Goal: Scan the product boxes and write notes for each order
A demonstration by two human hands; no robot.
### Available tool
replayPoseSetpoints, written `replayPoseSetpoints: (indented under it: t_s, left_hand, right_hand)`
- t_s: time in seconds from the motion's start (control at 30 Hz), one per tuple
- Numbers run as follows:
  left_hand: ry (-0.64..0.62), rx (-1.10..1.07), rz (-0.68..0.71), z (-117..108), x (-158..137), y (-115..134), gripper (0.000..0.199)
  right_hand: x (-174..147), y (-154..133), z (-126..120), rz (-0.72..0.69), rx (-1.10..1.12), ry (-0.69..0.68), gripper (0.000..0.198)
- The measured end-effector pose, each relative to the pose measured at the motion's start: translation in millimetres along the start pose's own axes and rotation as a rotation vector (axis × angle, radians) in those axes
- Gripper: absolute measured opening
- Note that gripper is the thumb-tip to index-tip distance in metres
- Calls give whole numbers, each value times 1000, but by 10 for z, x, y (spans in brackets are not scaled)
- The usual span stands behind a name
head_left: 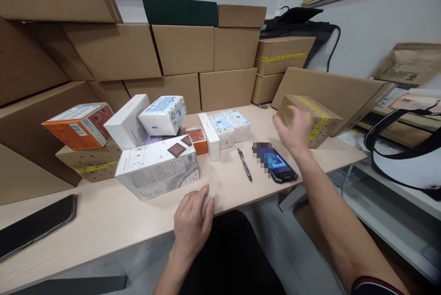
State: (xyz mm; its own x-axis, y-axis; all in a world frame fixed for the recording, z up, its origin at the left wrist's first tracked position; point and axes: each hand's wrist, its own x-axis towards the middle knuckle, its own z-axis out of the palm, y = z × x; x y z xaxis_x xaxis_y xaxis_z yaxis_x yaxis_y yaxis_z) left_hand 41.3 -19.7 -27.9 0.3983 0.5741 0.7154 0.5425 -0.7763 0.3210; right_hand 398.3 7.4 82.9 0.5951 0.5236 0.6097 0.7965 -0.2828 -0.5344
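My right hand (293, 130) reaches in front of a small cardboard box (325, 110) with yellow tape, thumb and fingers apart and slightly blurred. Whether it touches the box I cannot tell. My left hand (193, 218) rests at the front edge of the table, loosely bent with the thumb apart and nothing in it. A handheld device (279, 165) with a lit screen lies below my right hand, and a pen (244, 165) lies to its left. Beyond my left hand stands a large white printed box (158, 168).
Tissue packs (220, 130), a narrow white box (209, 138), and orange boxes (79, 122) are grouped on the table (138, 226). A black phone (37, 226) lies at left. Stacked cartons (182, 49) wall the back. A white headset-like item (409, 152) sits on the right shelf.
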Motion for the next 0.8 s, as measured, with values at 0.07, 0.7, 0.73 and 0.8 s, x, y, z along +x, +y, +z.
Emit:
replayPoseSetpoints:
  t_s: [0.07,0.7,0.73,0.8]
  left_hand:
    - [-7,6,10,9,1,4,33]
    - [76,-253,-291,-131,40,-38,20]
    - [79,-279,-333,-132,43,-52,21]
    - [79,-348,-418,-129,53,-85,23]
  right_hand:
    - [71,173,-243,78,-72,149,90]
    - [302,839,-332,527,-149,116,99]
    - [261,835,-404,486,-143,149,100]
    - [118,800,-583,293,-132,257,100]
